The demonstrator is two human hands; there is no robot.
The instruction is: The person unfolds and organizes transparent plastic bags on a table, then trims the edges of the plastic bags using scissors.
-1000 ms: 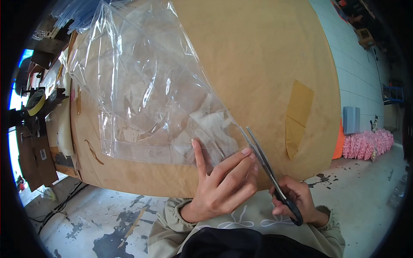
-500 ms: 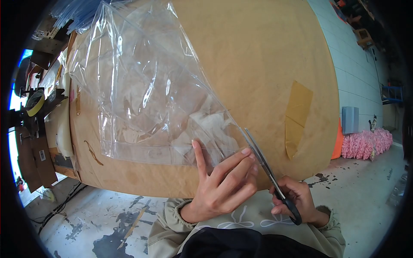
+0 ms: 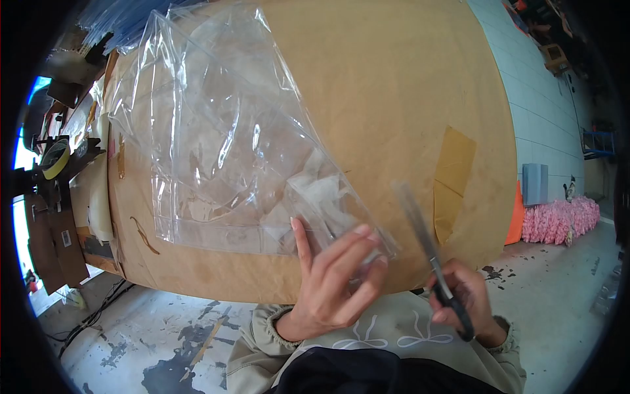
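A clear plastic sheet (image 3: 223,131), shiny and folded in places, lies across the left and middle of the brown-covered table (image 3: 387,85). At its lower right corner my left hand (image 3: 338,282) pinches the plastic between thumb and fingers, while the index finger stretches out onto the sheet. A whitish patch (image 3: 318,190) shows through the plastic just above that hand. Black-handled scissors (image 3: 441,279) are in my right hand (image 3: 466,295), their blades pointing up and left, blurred and apart from the plastic's edge.
Brown tape (image 3: 454,184) is stuck on the table's right part. A tape roll (image 3: 55,159) on a dark holder and cardboard (image 3: 56,243) stand at the left. Blue-clear plastic (image 3: 118,23) lies at the back left. Pink material (image 3: 561,220) is on the floor at right.
The scissors and my right hand have moved right, away from the plastic's edge. My left fingers have shifted slightly down and left with the sheet's corner.
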